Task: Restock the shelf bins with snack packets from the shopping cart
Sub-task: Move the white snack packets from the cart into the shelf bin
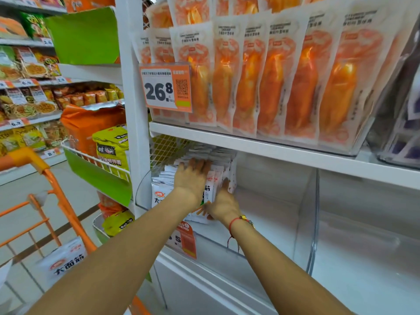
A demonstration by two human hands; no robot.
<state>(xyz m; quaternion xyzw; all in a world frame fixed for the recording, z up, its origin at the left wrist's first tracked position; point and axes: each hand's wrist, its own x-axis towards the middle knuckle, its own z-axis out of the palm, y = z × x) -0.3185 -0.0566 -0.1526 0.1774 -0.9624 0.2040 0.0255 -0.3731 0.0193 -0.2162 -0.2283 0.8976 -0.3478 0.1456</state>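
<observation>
Near the centre of the frame, a stack of white snack packets (205, 176) is seen standing inside a clear shelf bin (306, 223) on the lower shelf, packed against the bin's left end. The left hand (193, 176) is laid flat on the front of the stack, its fingers straight and slightly spread, pressing the packets back. The right hand (221, 204) is placed at the right edge of the stack, low down; its thumb is raised along the side of the packets, while its other fingers are hidden behind the hand, so whether they are pinching a packet or only pushing cannot be told for certain. A red cord bracelet (235, 223) is worn on the right wrist.

The rest of the bin, toward the right of the frame, is seen bare. In the lower left, an orange shopping cart (52, 185) is visible with one more white packet (63, 258) lying in it. Above, in the upper right, a row of long orange packets (272, 78) is stood on the upper shelf, with a price tag (166, 87) reading 26.8 hung at its left.
</observation>
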